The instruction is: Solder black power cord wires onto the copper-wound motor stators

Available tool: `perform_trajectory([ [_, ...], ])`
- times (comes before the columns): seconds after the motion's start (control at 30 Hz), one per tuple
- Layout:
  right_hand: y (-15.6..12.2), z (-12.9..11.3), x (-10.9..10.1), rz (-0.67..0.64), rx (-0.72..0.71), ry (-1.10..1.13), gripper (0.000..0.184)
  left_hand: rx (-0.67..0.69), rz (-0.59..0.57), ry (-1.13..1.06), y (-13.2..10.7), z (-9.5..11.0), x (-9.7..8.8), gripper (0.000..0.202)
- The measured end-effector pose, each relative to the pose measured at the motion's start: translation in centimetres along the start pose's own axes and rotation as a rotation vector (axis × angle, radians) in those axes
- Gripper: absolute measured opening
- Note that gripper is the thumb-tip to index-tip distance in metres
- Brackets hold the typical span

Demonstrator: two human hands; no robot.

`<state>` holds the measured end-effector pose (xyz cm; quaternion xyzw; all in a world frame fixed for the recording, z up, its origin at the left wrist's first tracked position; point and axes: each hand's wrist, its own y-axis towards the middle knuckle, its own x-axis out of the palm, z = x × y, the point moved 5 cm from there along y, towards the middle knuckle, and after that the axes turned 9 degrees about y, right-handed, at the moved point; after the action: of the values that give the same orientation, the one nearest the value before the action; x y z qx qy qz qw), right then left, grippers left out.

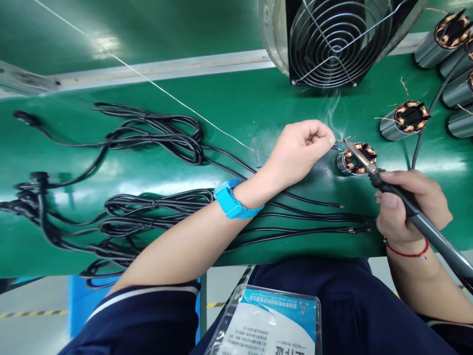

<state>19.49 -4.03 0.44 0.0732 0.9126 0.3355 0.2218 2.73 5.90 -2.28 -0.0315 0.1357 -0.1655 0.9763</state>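
Observation:
My right hand [414,207] is closed around the dark grey handle of a soldering iron [402,199]. The iron's tip meets thin wire ends just beyond the fingertips of my left hand [305,148], and wisps of smoke rise there. Thumb and forefinger of that left hand pinch thin wires [337,145]; the exact joint is too small to make out. Right under the iron stands a motor stator [347,161] with copper windings, partly covered by the iron's shaft. A blue wrist strap [233,199] circles my left wrist.
Coiled black power cables [155,135] lie across the green table [229,84] at left, their stripped ends running rightward below my left forearm. A fan [334,47] stands at the back. Another stator [404,121] and several more [441,44] sit at right. Solder wire [166,93] hangs at upper left.

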Motion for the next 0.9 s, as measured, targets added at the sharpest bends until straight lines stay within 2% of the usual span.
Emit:
perform_trajectory([
  [0.3,0.03,0.17,-0.05,0.039,-0.069,-0.002,0.030,-0.011,0.001,-0.030,0.00,-0.14,0.06,0.014],
  [0.43,0.02,0.12,0.09,-0.003,-0.059,0.025,0.030,-0.020,0.002,-0.030,-0.01,-0.14,0.10,0.014],
  [0.6,0.11,0.05,-0.21,0.031,-0.034,-0.018,0.034,-0.028,-0.003,-0.011,0.04,-0.19,0.12,0.015],
  [0.77,0.25,0.08,0.03,0.009,-0.046,-0.107,0.043,-0.033,-0.013,-0.022,0.00,-0.13,0.11,0.015],
  [0.9,0.79,-0.50,0.57,-0.031,0.010,-0.115,0.052,-0.040,-0.017,-0.045,-0.06,-0.07,0.17,0.015],
])
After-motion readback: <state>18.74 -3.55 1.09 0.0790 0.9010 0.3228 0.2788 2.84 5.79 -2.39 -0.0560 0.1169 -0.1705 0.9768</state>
